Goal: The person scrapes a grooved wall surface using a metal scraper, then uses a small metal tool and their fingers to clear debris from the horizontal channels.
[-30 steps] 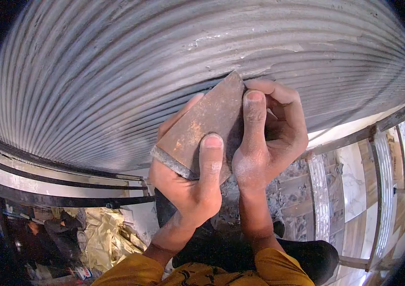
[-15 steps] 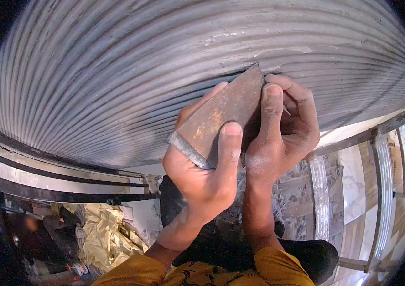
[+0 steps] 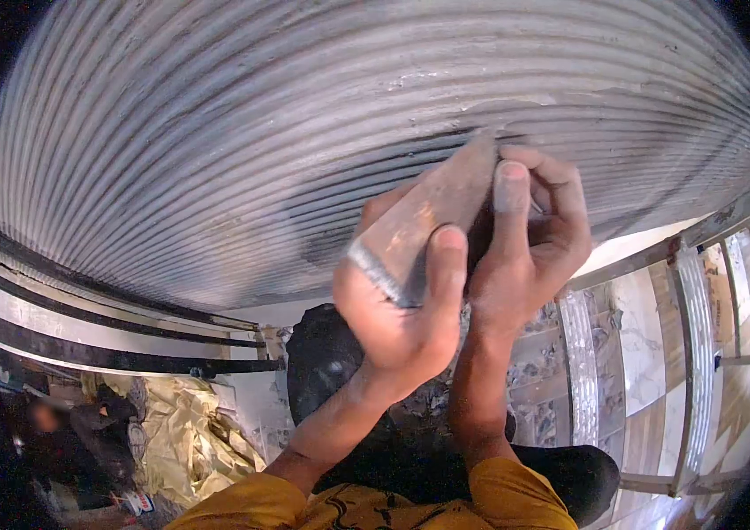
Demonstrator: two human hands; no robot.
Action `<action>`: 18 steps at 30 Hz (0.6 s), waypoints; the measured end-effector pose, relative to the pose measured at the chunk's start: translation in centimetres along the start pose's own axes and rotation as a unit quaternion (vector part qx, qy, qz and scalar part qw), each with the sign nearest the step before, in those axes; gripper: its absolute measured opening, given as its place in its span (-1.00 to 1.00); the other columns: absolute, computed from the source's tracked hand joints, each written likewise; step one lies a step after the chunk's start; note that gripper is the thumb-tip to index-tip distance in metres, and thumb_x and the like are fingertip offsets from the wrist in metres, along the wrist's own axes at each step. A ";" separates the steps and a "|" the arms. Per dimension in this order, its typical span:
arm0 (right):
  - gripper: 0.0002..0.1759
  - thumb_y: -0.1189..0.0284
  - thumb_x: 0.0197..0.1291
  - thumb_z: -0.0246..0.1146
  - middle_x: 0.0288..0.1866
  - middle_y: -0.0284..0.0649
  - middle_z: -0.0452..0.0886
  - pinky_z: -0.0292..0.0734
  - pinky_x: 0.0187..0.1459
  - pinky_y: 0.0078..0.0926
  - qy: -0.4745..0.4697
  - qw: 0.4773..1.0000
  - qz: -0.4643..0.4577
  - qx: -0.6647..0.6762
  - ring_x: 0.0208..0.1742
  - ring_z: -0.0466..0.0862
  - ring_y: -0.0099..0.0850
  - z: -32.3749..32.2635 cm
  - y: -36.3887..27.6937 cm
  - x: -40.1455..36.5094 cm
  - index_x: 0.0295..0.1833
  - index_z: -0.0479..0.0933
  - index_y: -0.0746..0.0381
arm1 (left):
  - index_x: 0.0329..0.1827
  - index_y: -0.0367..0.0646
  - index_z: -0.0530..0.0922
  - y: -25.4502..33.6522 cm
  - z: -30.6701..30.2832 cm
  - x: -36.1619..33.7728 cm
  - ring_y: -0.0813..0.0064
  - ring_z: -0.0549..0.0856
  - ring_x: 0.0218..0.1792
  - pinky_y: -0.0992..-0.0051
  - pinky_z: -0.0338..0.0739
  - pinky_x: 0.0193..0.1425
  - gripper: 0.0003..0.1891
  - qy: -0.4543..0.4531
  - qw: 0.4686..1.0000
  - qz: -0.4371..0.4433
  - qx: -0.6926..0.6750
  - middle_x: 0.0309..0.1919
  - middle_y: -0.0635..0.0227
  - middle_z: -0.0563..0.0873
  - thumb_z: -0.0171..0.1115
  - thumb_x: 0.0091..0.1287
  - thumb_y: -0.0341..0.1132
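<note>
My left hand (image 3: 406,331) is closed on a flat metal putty scraper (image 3: 432,208), thumb across its worn, rust-marked face. A thicker grey edge runs along the scraper's lower left end, and its narrow tip points up toward the ribbed grey panel (image 3: 304,115). Right beside the tip, my right hand (image 3: 525,238) is closed, its fingers curled and thumb pressed against them at the scraper's edge. What the right fingers pinch, I cannot tell. Pale dust coats the right fingers. The scraper and left hand are slightly blurred.
Metal rails (image 3: 689,371) stand at the right over a floor of tile strips. Scraped flakes (image 3: 543,389) litter the floor below my hands. Crumpled gold sheeting (image 3: 194,442) lies at lower left, near a person in dark clothing (image 3: 70,459). Dark bars (image 3: 110,353) run along the left.
My left hand and the scraper have shifted to the right and turned a little, narrowing the visible face. My right hand has moved only slightly.
</note>
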State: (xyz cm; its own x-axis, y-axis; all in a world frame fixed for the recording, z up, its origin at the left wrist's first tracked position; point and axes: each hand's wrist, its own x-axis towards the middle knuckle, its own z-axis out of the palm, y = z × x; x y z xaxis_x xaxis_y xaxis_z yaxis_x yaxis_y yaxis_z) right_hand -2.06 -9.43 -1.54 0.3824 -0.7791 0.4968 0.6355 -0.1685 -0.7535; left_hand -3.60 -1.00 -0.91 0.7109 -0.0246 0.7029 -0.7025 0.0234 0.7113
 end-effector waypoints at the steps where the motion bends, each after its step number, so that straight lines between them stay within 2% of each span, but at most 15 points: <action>1: -0.91 0.52 0.30 0.25 -0.44 -0.41 0.58 0.32 -0.38 -0.73 -0.020 1.000 0.014 0.001 -0.41 0.45 -0.72 0.0 -0.2 -0.3 -0.20 0.61 0.33 | 0.00 -0.48 0.55 0.0 -0.3 -0.2 0.35 0.63 -0.01 0.40 0.50 0.09 -0.74 0.015 1.000 -0.002 0.006 -0.04 0.07 0.65 0.22 0.31 -0.48; 3: -0.92 0.51 0.30 0.26 -0.50 -0.46 0.55 0.22 -0.48 -0.73 -0.040 0.999 0.005 0.024 -0.49 0.39 -0.77 0.6 0.2 -0.7 -0.21 0.61 0.31 | 0.00 -0.48 0.55 -0.4 -1.4 -0.4 0.37 0.63 -0.03 0.41 0.50 0.08 -0.73 0.020 1.000 -0.003 0.015 -0.05 0.09 0.65 0.23 0.31 -0.47; 7: -0.90 0.52 0.32 0.24 -0.55 -0.44 0.55 0.18 -0.55 -0.77 -0.048 0.997 0.042 0.052 -0.56 0.36 -0.79 1.5 0.3 -1.3 -0.20 0.61 0.33 | -0.02 -0.46 0.56 -0.4 -2.1 -0.1 0.41 0.62 -0.08 0.43 0.50 0.03 -0.73 0.033 0.999 -0.008 0.033 -0.09 0.13 0.65 0.25 0.32 -0.42; 12: -0.91 0.53 0.31 0.25 -0.54 -0.44 0.56 0.21 -0.54 -0.77 -0.035 0.998 0.045 0.038 -0.54 0.38 -0.78 1.6 -0.2 -1.0 -0.20 0.60 0.34 | -0.03 -0.44 0.57 -0.6 -2.0 0.2 0.41 0.62 -0.10 0.43 0.50 0.00 -0.74 0.039 0.999 -0.012 0.033 -0.11 0.13 0.65 0.25 0.31 -0.42; 15: -0.92 0.54 0.30 0.25 -0.53 -0.43 0.56 0.22 -0.51 -0.77 -0.029 0.998 0.058 0.017 -0.53 0.39 -0.77 1.3 -0.7 -0.6 -0.20 0.60 0.34 | -0.04 -0.44 0.57 -0.1 -1.9 0.9 0.44 0.62 -0.12 0.44 0.50 -0.02 -0.75 0.009 0.999 -0.001 0.038 -0.14 0.16 0.65 0.25 0.31 -0.43; 17: -0.93 0.55 0.30 0.25 -0.52 -0.43 0.56 0.23 -0.50 -0.77 -0.024 0.998 0.066 0.008 -0.51 0.40 -0.77 1.0 -0.7 -0.4 -0.20 0.60 0.34 | -0.06 -0.43 0.57 0.2 -1.3 0.8 0.47 0.63 -0.14 0.47 0.50 -0.04 -0.78 0.014 0.997 -0.070 0.006 -0.16 0.21 0.66 0.25 0.31 -0.46; 18: -0.92 0.54 0.30 0.25 -0.50 -0.42 0.57 0.25 -0.48 -0.77 -0.021 0.998 0.065 0.014 -0.50 0.41 -0.76 0.9 -0.6 -0.4 -0.20 0.60 0.34 | -0.06 -0.43 0.57 0.3 -1.1 0.9 0.47 0.63 -0.14 0.47 0.50 -0.04 -0.78 0.015 0.997 -0.071 0.005 -0.16 0.21 0.66 0.25 0.31 -0.46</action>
State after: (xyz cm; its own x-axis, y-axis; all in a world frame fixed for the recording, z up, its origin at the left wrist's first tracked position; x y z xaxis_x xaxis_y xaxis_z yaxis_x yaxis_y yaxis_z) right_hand -1.99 -8.52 -0.90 0.4904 -0.7669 0.4139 0.5965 -0.0509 -0.8010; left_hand -3.16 0.13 -0.10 0.8033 0.0031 0.5956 -0.5956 0.0116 0.8032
